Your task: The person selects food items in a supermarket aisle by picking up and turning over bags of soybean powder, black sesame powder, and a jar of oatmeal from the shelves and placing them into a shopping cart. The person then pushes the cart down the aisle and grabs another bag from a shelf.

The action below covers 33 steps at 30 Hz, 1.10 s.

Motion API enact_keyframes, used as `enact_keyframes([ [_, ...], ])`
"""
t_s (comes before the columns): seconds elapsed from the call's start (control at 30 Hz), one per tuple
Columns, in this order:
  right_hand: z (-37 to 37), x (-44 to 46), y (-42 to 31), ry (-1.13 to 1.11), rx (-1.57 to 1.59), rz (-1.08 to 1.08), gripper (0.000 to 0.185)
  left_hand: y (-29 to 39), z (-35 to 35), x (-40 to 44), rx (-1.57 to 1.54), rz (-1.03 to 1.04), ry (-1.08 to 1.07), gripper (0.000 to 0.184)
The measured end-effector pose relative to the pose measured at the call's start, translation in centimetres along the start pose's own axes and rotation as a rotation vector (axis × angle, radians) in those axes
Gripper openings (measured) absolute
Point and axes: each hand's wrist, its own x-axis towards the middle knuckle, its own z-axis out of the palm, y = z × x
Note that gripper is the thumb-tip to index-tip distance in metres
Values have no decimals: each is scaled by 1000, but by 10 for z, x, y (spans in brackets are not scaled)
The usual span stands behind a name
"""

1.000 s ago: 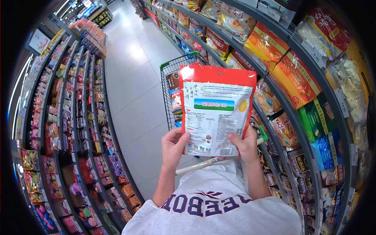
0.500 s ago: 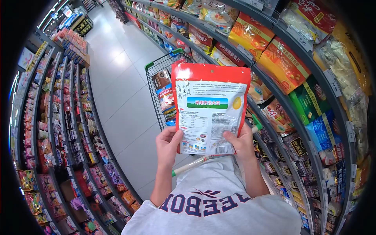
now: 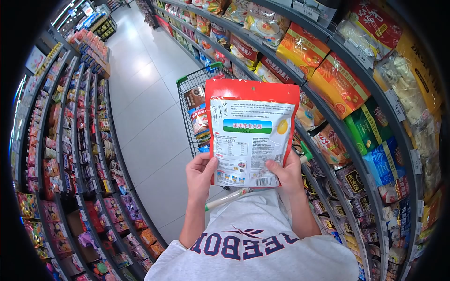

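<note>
Left shelves: we have the left shelves (image 3: 114, 136) curving down our left side, their rows filled with small colourful packets.
Aisle floor: pale tiles (image 3: 150, 112) run away from us between the two sets of shelves.
Cart: the wire cart (image 3: 199, 71) shows its green corner beyond the pouch's upper left edge, with a brown packet (image 3: 194, 97) inside; its pale handle (image 3: 227, 199) crosses just below the pouch.
Left hand: our left hand (image 3: 200, 175) is closed on the pouch's lower left edge, thumb on the printed face.
Pouch: we have the red-and-white pouch (image 3: 253, 136) upright between both hands, above the cart handle, its printed panel and barcode facing us.
Right hand: our right hand (image 3: 288, 172) is closed on its lower right edge, thumb pressed near the barcode.
Right shelves: on the right shelves (image 3: 381, 80) we see orange packets (image 3: 340, 84), then a green packet (image 3: 369, 126) and a blue packet (image 3: 385, 159) farther down the row.
</note>
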Motion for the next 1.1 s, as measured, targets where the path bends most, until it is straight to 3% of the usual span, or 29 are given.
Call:
enact_keyframes([
  [0.5,-8,-13,-4,106,-57,14,45,-3,13,10,-55,-39,-110,17],
  [1.07,-7,-11,4,190,-45,78,43,-14,23,17,-153,-120,-67,20],
  [1.1,-9,-9,6,193,-52,77,43,-12,26,17,-156,-126,-48,14],
])
